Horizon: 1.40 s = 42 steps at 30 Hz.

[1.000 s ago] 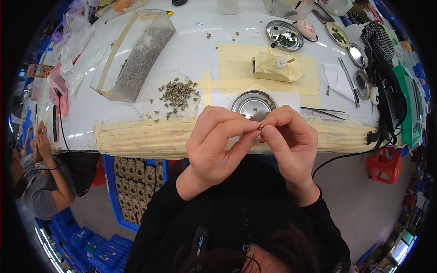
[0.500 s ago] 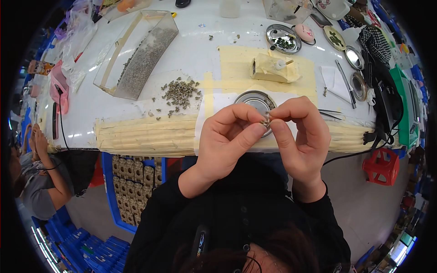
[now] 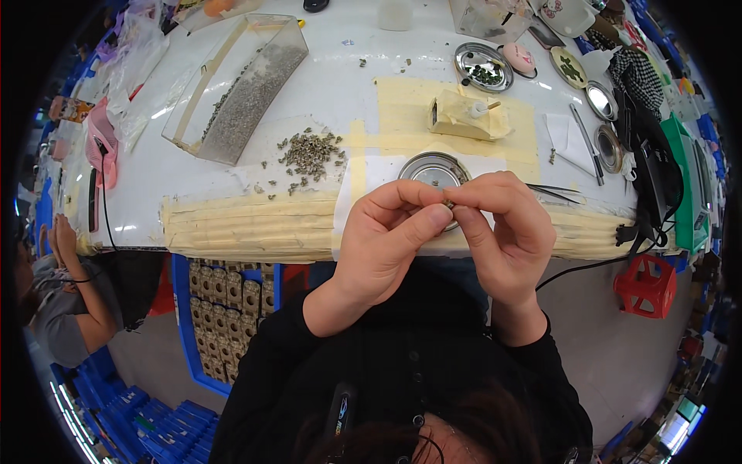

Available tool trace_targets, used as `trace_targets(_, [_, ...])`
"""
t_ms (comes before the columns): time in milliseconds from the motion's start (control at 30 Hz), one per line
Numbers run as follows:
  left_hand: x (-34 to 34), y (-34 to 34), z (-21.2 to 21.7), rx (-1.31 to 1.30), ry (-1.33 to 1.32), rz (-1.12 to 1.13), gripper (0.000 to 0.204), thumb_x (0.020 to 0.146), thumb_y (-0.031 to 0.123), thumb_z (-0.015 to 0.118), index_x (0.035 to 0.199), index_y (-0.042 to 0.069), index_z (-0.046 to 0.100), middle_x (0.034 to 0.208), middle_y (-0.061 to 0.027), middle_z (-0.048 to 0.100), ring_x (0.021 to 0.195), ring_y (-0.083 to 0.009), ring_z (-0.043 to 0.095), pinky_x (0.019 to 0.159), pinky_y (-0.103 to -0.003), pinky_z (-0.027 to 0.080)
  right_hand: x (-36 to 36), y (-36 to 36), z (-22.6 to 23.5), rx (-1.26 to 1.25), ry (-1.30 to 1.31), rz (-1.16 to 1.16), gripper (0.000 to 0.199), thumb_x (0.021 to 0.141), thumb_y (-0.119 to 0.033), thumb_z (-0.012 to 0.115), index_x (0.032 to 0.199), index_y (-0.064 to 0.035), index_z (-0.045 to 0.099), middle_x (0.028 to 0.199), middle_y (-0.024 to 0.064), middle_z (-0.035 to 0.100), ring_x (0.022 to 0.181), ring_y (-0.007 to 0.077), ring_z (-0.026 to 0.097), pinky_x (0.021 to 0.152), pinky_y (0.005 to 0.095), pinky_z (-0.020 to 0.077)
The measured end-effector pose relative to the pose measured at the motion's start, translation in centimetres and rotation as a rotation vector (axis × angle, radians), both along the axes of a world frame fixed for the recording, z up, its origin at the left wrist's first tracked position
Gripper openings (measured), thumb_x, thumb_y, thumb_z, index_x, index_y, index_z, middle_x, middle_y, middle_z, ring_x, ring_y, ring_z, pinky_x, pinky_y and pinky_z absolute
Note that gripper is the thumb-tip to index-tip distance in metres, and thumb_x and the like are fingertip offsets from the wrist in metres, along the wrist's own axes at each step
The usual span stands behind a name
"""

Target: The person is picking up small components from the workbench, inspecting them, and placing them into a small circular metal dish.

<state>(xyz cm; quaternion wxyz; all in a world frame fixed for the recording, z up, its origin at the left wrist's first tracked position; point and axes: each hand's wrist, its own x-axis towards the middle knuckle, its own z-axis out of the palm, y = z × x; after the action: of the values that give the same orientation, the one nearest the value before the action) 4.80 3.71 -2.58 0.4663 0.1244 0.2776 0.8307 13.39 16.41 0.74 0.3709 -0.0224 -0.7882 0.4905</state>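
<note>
My left hand [image 3: 382,236] and my right hand [image 3: 502,228] meet at the fingertips over a round metal dish [image 3: 431,167]. Between their thumbs and forefingers sits a tiny metal part [image 3: 449,204], mostly covered by the fingers, so its exact kind cannot be made out. Both hands are closed in a pinch on it. A loose pile of small metal parts [image 3: 308,152] lies on the table to the left of the dish. Behind the dish stands a tape-covered block [image 3: 468,116] with a small stick and white piece on top.
A clear bin [image 3: 255,93] full of small parts stands at the back left. Tweezers [image 3: 553,192] lie right of my hands. A metal dish with dark green pieces [image 3: 484,68] is at the back right. Below the table are a blue crate [image 3: 182,309] and a red stool [image 3: 646,286].
My right hand has shifted slightly left, and the fingertips of both hands have come closer together around the tiny part. The view has moved a little.
</note>
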Motion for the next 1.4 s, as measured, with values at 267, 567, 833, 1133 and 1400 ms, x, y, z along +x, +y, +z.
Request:
trace_targets(267, [0.0, -0.1, 0.2, -0.019, 0.077, 0.049, 0.014, 0.088, -0.001, 0.065, 0.101, -0.001, 0.062, 0.096, -0.0046, 0.065, 0.088, -0.0089, 0.06, 0.08, -0.022, 0.049, -0.2, -0.2, -0.7, -0.039, 0.013, 0.001, 0.02, 0.077, 0.007, 0.067, 0.096, -0.0004, 0.069, 0.083, 0.0104, 0.066, 0.073, 0.02, 0.063, 0.065, 0.0276, 0.049])
trace_targets(567, [-1.0, -0.5, 0.8, -0.139, 0.234, -0.011, 0.009, 0.086, -0.003, 0.066, 0.095, -0.002, 0.064, 0.09, -0.0035, 0.065, 0.082, -0.0064, 0.06, 0.07, -0.019, 0.048, 0.1, 1.0, -0.6, -0.114, -0.074, 0.18, 0.017, 0.08, 0.005, 0.064, 0.096, -0.0006, 0.067, 0.083, 0.0087, 0.062, 0.076, 0.0185, 0.06, 0.066, 0.0272, 0.0479])
trace_targets(833, [-2.2, -1.2, 1.7, -0.183, 0.352, -0.106, 0.009, 0.085, -0.002, 0.068, 0.093, -0.003, 0.064, 0.086, -0.0029, 0.065, 0.075, -0.004, 0.057, 0.063, -0.018, 0.044, 0.2, 1.5, -0.1, -0.069, -0.136, 0.258, 0.016, 0.079, 0.004, 0.067, 0.094, -0.0018, 0.068, 0.084, 0.008, 0.061, 0.074, 0.0177, 0.059, 0.064, 0.0266, 0.047])
trace_targets(1133, [-1.5, -0.8, 1.7, -0.197, 0.492, 0.106, 0.01, 0.081, -0.005, 0.069, 0.09, -0.003, 0.065, 0.084, -0.0029, 0.063, 0.074, -0.0061, 0.055, 0.067, -0.021, 0.045, 0.1, 0.7, -1.1, -0.03, -0.006, 0.047, 0.019, 0.071, 0.006, 0.074, 0.087, -0.003, 0.068, 0.082, 0.0085, 0.064, 0.074, 0.0192, 0.062, 0.062, 0.0272, 0.048])
trace_targets(1400, [-1.7, -0.8, 1.5, -0.218, 1.023, 0.394, 0.016, 0.074, -0.007, 0.073, 0.088, -0.001, 0.067, 0.083, -0.007, 0.064, 0.074, -0.0118, 0.059, 0.066, -0.025, 0.047, 0.7, -0.1, -1.8, -0.386, -0.076, 0.113, 0.011, 0.082, 0.005, 0.066, 0.093, 0.0031, 0.065, 0.089, 0.0097, 0.063, 0.077, 0.0143, 0.062, 0.067, 0.0245, 0.0498])
